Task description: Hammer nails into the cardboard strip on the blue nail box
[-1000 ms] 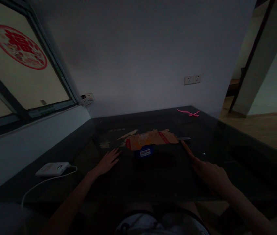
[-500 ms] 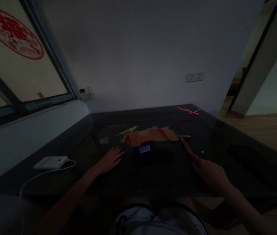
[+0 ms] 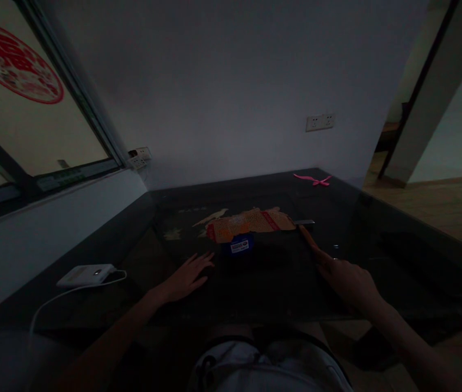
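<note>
Right hand grip: the right hand [image 3: 347, 279] reaches forward over the bench [image 3: 279, 283]. A slim brownish shaft runs from it toward the carton. In this dim light I cannot tell whether that is a tool handle it clasps or its own outstretched forefinger.
Shaft tip: it meets a small grey strip [image 3: 305, 222] that lies just at the carton's right end.
Left hand grip: released. The left hand [image 3: 188, 276] lies palm down on the bench with fingers spread, holding nothing, just short of the carton's near left corner.
Carton: the flattened orange carton [image 3: 251, 224] lies mid-bench, opened out, with a red band near its right end.
Under it: a blue pack with a white label [image 3: 239, 246] peeks out at the near edge, touching the carton.
Progress: as I judge it, the carton is already laid flat. Contact is only at its right end, and no cut or fold in progress shows.
Further out: a white power bank [image 3: 86, 274] with its cable sits at the left, well apart. A pink ribbon [image 3: 313, 179] lies at the far right corner.
Wall: twin sockets [image 3: 319, 122], and a window with a red paper-cut [image 3: 12, 62] on the left.
</note>
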`<state>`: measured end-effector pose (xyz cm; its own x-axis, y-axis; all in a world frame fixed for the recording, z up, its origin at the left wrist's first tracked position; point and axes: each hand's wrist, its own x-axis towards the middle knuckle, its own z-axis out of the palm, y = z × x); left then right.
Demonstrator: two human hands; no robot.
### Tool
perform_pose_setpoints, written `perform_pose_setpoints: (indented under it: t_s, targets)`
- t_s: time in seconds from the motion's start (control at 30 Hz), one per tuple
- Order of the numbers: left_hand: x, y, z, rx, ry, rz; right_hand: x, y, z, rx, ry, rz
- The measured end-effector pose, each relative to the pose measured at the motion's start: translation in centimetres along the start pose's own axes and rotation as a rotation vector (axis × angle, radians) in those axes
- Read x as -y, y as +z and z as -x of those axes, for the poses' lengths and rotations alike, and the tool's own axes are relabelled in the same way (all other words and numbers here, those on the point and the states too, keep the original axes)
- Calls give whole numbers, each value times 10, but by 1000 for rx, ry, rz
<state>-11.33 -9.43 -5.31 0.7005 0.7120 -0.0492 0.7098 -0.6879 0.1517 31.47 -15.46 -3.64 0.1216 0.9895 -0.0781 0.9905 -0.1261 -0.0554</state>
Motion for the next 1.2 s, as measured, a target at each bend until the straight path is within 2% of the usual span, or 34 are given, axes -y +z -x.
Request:
perform_pose_setpoints:
  t_s: [0.4, 0.6, 0.77, 1.03, 1.2]
  targets:
    - [-55, -10, -10, 99, 205, 39, 2, -2, 2, -14, 1, 11]
    - [-80, -10, -29, 157, 314, 52, 2, -4, 3, 11, 17, -1]
    - [-99, -10, -47, 123, 390, 92, 2, -4, 3, 1, 14, -15]
    - [-109, -6, -70, 44, 373, 110, 1, -3, 3, -9, 19, -11]
    - [-107, -5, -74, -26, 371, 124, 1, -1, 2, -2, 28, -4]
